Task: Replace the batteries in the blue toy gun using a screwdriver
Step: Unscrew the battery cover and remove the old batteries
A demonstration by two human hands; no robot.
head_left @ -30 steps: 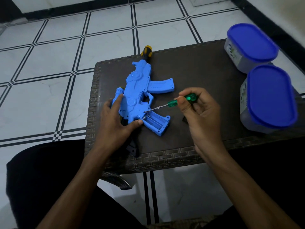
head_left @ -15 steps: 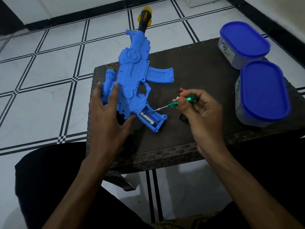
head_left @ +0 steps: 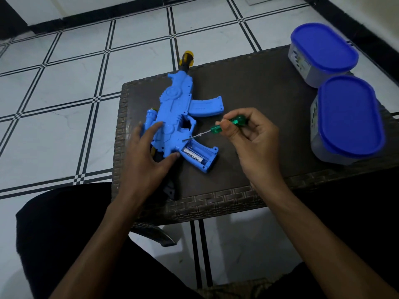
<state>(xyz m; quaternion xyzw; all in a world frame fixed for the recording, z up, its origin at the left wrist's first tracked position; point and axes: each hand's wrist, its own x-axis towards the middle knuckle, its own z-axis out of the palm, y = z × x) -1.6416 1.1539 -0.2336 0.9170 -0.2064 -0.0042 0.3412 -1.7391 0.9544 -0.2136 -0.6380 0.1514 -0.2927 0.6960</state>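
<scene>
Right hand (head_left: 252, 137), centre-right of frame: fingers curled round the green handle of the screwdriver (head_left: 228, 125), thumb pinching it. I see the metal shaft run down-left, its tip on the body of the blue toy gun (head_left: 179, 117) just above the open battery compartment (head_left: 199, 156).

Left hand (head_left: 149, 156), centre-left: fingers straight and spread, pressing flat on the gun's rear, thumb against the lower edge beside the grip. It grips nothing.

Gun lies flat on the dark woven table (head_left: 248, 93), centre of frame, muzzle with yellow tip past the far edge, toward the top of the frame. Compartment in the grip has no cover; one battery (head_left: 192, 155) with a white printed label sits in its near slot. I cannot tell what the other slot holds.

Two tubs with blue lids (head_left: 323, 46) (head_left: 350, 115) stand closed at the right edge of the table, touching or nearly so. Walls translucent grey; contents not readable.
</scene>
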